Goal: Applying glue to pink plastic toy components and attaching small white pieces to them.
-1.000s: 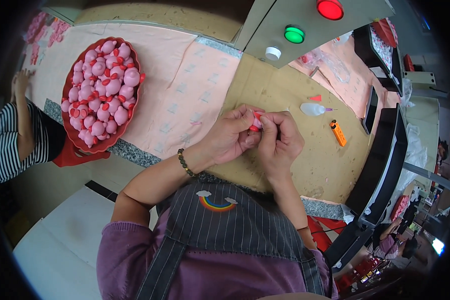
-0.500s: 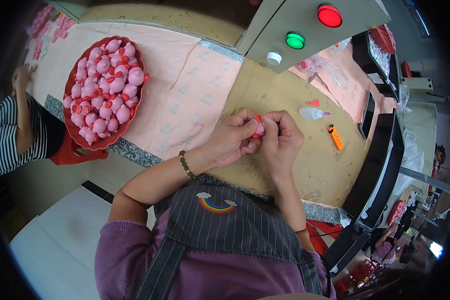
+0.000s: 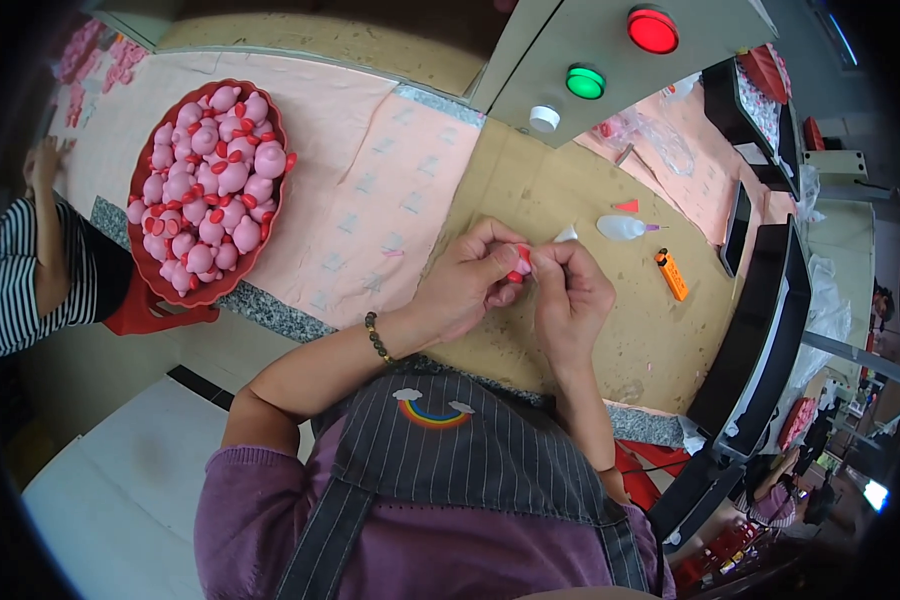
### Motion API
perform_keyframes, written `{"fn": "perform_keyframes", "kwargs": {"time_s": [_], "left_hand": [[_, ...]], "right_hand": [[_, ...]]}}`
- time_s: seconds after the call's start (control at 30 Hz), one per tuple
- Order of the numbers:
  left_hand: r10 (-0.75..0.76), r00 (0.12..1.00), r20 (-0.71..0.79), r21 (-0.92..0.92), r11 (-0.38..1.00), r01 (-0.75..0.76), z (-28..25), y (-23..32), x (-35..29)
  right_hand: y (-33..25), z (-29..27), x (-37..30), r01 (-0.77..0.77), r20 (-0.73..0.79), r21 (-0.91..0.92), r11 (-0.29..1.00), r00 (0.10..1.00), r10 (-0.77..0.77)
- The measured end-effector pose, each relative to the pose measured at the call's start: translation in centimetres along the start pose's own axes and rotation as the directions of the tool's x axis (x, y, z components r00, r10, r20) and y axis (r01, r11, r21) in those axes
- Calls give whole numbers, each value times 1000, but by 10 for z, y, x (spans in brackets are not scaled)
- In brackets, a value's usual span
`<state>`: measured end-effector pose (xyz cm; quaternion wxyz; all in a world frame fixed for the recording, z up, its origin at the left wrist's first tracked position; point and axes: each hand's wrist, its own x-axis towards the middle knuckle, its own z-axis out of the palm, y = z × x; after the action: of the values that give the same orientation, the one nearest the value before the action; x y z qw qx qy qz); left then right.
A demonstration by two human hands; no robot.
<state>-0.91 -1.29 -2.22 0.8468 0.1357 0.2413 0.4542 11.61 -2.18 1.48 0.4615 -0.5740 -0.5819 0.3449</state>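
A small pink and red toy figure (image 3: 521, 263) sits between my hands, mostly covered by fingers. My left hand (image 3: 467, 280) pinches it from the left, thumb on top and fingers curled beneath. From the right, my right hand (image 3: 573, 298) presses its closed thumb and forefinger against the figure's edge. Just beyond the right knuckles shows a small white thing (image 3: 567, 233), whose kind I cannot make out. A white squeeze bottle (image 3: 620, 228) with a purple needle tip lies farther right, near a small red piece (image 3: 627, 206) and an orange lighter (image 3: 673, 275).
A red scalloped basin (image 3: 281, 215) heaped with pink and red figures stands at the left on pink cloth (image 3: 390, 190). A grey machine panel (image 3: 530, 70) with red and green lamps rises ahead. Black trays (image 3: 760, 350) flank the right. Another person's arm (image 3: 45, 200) is far left.
My right hand has shifted slightly right and down, its fingertips now at the figure's edge. The white thing behind it has come into sight. My left hand stays on the figure.
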Motion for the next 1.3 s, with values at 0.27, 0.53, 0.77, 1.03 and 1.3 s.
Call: {"fn": "perform_keyframes", "kwargs": {"time_s": [0.27, 0.53, 0.77, 1.03, 1.3], "left_hand": [[34, 997, 62, -12, 999, -33, -8, 7, 3], [185, 957, 226, 68, 977, -205, -7, 20, 4], [237, 940, 246, 77, 962, -262, -12, 21, 6], [246, 945, 215, 95, 958, -271, -10, 22, 7], [247, 952, 181, 197, 939, -281, -7, 26, 3]], "right_hand": [[1, 8, 11, 32, -38, 68, 997, 999, -29], [23, 4, 12, -175, -45, 171, 970, 982, 185], [29, 8, 10, -103, -58, 174, 979, 992, 115], [32, 3, 10, 25, -44, 186, 982, 999, -17], [12, 2, 8, 159, -48, 428, 889, 987, -154]]}}
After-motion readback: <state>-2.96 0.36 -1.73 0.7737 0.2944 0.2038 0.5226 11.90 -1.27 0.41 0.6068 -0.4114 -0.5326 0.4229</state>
